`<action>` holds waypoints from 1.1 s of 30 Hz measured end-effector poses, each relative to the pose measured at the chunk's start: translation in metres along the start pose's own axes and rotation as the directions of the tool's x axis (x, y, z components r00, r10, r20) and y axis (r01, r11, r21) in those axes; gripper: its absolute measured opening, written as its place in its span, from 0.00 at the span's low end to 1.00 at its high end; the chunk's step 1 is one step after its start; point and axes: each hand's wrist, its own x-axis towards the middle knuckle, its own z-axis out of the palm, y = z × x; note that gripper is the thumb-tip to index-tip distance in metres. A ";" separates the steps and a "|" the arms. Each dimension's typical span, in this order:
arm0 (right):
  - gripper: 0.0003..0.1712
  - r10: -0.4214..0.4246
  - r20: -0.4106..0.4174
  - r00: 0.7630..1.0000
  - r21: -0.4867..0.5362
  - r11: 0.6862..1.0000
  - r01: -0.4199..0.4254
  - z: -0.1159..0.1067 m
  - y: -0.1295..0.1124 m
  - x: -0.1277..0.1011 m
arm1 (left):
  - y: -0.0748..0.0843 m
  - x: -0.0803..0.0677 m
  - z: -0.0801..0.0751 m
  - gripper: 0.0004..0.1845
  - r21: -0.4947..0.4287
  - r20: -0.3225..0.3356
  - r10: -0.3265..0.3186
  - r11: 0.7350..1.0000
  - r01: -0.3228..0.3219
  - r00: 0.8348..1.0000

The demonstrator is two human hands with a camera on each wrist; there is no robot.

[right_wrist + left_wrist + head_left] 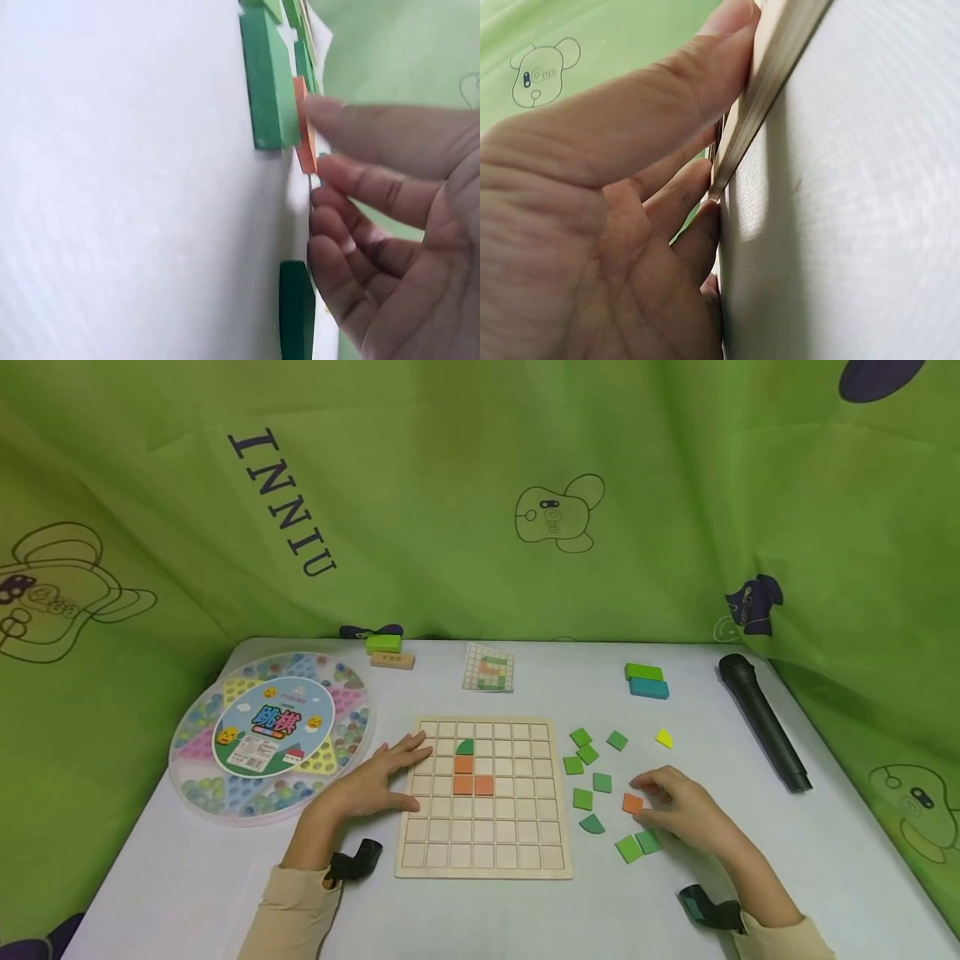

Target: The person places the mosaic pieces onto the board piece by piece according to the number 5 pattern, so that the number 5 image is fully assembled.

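My left hand (pixel 378 777) lies flat with straight fingers on the left edge of the board (pixel 485 852), thumb against its rim; the left wrist view shows my thumb (pixel 705 82) pressed along that wooden edge. My right hand (pixel 678 806) rests on the table (pixel 150 877) to the right of the board, fingers loosely bent, with thumb and fingertips touching an orange tile (pixel 632 803) lying flat there. In the right wrist view my fingertips (pixel 337 120) sit on the tile's edge; I cannot tell whether I truly pinch it.

On the board I count three orange squares (pixel 472 777) and one green quarter-round piece (pixel 466 747) above them. Loose beside the board lie nine green tiles (pixel 592 777), counting one quarter-round, plus one yellow piece (pixel 663 739). Farther back sit two pairs of stacked blocks (pixel 647 681), one pattern card (pixel 489 667), one round marble game (pixel 272 735) and one black microphone (pixel 763 721).
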 end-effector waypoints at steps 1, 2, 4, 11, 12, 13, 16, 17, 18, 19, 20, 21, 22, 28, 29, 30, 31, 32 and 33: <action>0.20 -0.001 0.001 1.000 -0.013 1.000 0.001 0.001 0.000 0.000 | 0.000 0.000 0.000 0.46 0.001 0.000 -0.001 1.000 0.001 1.000; 0.18 -0.005 -0.003 1.000 -0.029 1.000 0.005 0.002 0.001 0.001 | 0.000 0.000 0.000 0.46 0.001 -0.001 -0.003 1.000 0.003 1.000; 0.15 -0.024 -0.014 1.000 -0.063 0.998 0.023 0.003 0.000 0.003 | -0.001 0.000 0.000 0.46 -0.003 -0.001 -0.002 1.000 0.002 1.000; 0.11 -0.110 -0.053 0.992 -0.106 0.989 0.104 0.002 -0.026 0.011 | 0.000 0.002 0.000 0.46 -0.005 0.005 0.004 1.000 -0.004 1.000; 0.11 -0.135 -0.056 0.989 -0.100 0.987 0.129 0.004 -0.033 0.014 | 0.000 0.002 0.000 0.46 -0.005 0.005 0.001 1.000 -0.001 1.000; 0.12 -0.167 -0.053 0.985 -0.095 0.982 0.162 0.006 -0.040 0.017 | 0.001 0.002 0.000 0.46 -0.007 0.004 -0.002 1.000 0.002 1.000; 0.12 -0.264 -0.009 0.964 -0.052 0.963 0.263 0.018 -0.062 0.032 | 0.001 0.002 0.000 0.46 -0.007 0.000 -0.007 1.000 0.007 1.000; 0.13 -0.293 0.017 0.956 -0.029 0.956 0.293 0.023 -0.069 0.037 | 0.001 0.002 0.000 0.46 -0.008 -0.001 -0.008 1.000 0.008 1.000; 0.13 -0.320 0.046 0.946 -0.006 0.947 0.320 0.028 -0.075 0.043 | 0.001 0.002 0.000 0.46 -0.005 -0.002 -0.006 1.000 0.006 1.000; 0.13 -0.349 0.072 0.934 0.010 0.937 0.349 0.034 -0.081 0.049 | 0.000 0.002 0.001 0.46 -0.004 -0.002 -0.004 1.000 0.004 1.000; 0.12 -0.364 0.100 0.926 0.025 0.931 0.363 0.040 -0.087 0.054 | 0.000 0.002 0.001 0.46 0.000 -0.003 -0.002 1.000 0.002 1.000; 0.12 -0.378 0.125 0.917 0.032 0.926 0.377 0.045 -0.092 0.059 | 0.000 0.002 0.001 0.47 0.001 -0.003 0.000 1.000 0.000 1.000; 0.12 -0.393 0.144 0.908 0.033 0.919 0.393 0.050 -0.096 0.065 | -0.001 0.002 0.001 0.47 0.001 -0.002 0.001 1.000 -0.001 1.000; 0.11 -0.416 0.214 0.884 -0.035 0.901 0.432 0.070 -0.110 0.084 | -0.002 0.001 0.002 0.46 0.004 0.000 0.002 1.000 -0.002 1.000; 0.11 -0.415 0.220 0.883 -0.046 0.900 0.434 0.071 -0.112 0.085 | -0.002 0.000 0.001 0.46 0.003 0.000 0.002 1.000 -0.002 1.000; 0.12 -0.415 0.225 0.882 -0.056 0.898 0.437 0.072 -0.113 0.085 | -0.002 0.000 0.001 0.46 0.004 -0.001 0.002 1.000 -0.002 1.000; 0.12 -0.417 0.226 0.880 -0.062 0.896 0.441 0.073 -0.114 0.086 | -0.002 0.000 0.001 0.46 0.003 -0.003 0.002 1.000 -0.002 1.000; 0.12 -0.416 0.227 0.881 -0.070 0.895 0.440 0.074 -0.115 0.086 | -0.002 -0.001 0.001 0.46 0.003 -0.005 0.001 1.000 -0.001 1.000; 0.13 -0.420 0.225 0.879 -0.072 0.892 0.445 0.073 -0.115 0.086 | -0.001 -0.001 0.000 0.46 0.001 -0.008 0.000 1.000 0.000 1.000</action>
